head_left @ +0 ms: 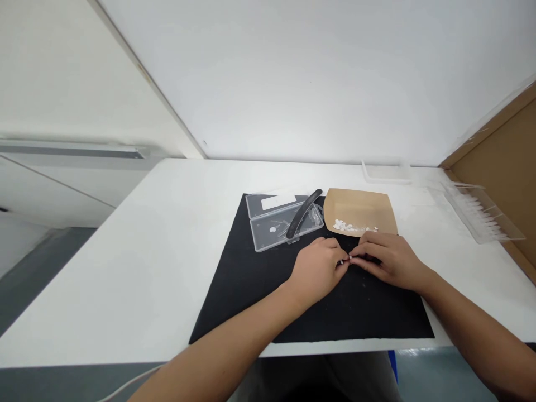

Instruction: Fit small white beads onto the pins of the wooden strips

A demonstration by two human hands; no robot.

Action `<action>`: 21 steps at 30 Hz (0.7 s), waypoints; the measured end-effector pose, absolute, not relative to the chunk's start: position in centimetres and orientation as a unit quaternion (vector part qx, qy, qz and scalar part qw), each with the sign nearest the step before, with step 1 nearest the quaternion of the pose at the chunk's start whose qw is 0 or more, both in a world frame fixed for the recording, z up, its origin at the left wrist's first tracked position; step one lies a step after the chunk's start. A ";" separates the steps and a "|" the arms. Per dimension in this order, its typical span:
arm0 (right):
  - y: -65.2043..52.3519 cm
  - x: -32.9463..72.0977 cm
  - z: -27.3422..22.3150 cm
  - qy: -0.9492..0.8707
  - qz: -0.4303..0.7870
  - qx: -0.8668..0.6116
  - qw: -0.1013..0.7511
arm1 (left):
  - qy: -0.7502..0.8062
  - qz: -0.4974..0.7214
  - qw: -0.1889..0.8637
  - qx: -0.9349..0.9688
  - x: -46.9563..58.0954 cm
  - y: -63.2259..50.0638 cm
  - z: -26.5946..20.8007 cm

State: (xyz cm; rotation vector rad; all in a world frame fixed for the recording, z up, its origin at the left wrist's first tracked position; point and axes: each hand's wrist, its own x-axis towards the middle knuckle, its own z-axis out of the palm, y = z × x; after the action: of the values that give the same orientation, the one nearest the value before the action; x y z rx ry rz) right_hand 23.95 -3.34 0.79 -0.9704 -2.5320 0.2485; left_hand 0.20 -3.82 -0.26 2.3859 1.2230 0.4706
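Observation:
My left hand [319, 267] and my right hand [387, 258] meet over the black mat [251, 301], fingertips nearly touching. Both are closed in a pinch around a tiny white piece [350, 257] between them. Its kind is too small to make out, and my fingers hide part of it. Just beyond my right hand stands a brown cardboard tray [360, 204] with small white bits [343, 225] inside. Past my left hand lies an open clear plastic case [262, 240] holding small clear pieces and a white dot. A dark curved nail file [302, 215] rests across the case.
At the right of the white table [125, 268] lies a clear case [475, 215] with rows of pale tips. A clear tray [385, 172] stands by the back wall. A cardboard panel [502, 162] borders the right side.

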 end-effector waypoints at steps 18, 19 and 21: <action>-3.8 23.2 1.2 -0.908 0.078 -0.364 0.193 | 0.445 0.153 0.209 0.857 0.3 -3.8 0.1; -3.8 23.2 1.2 -0.909 0.074 -0.362 0.195 | 0.445 0.155 0.208 0.857 0.3 -3.8 0.1; -3.9 23.2 1.2 -0.908 0.069 -0.363 0.198 | 0.444 0.155 0.207 0.858 0.3 -3.8 0.1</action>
State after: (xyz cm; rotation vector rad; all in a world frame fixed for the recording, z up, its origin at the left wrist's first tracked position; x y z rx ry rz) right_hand 23.24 -3.85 1.17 -1.0154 -2.5406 0.1944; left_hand 0.29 -3.83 0.14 2.3887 1.2369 0.4328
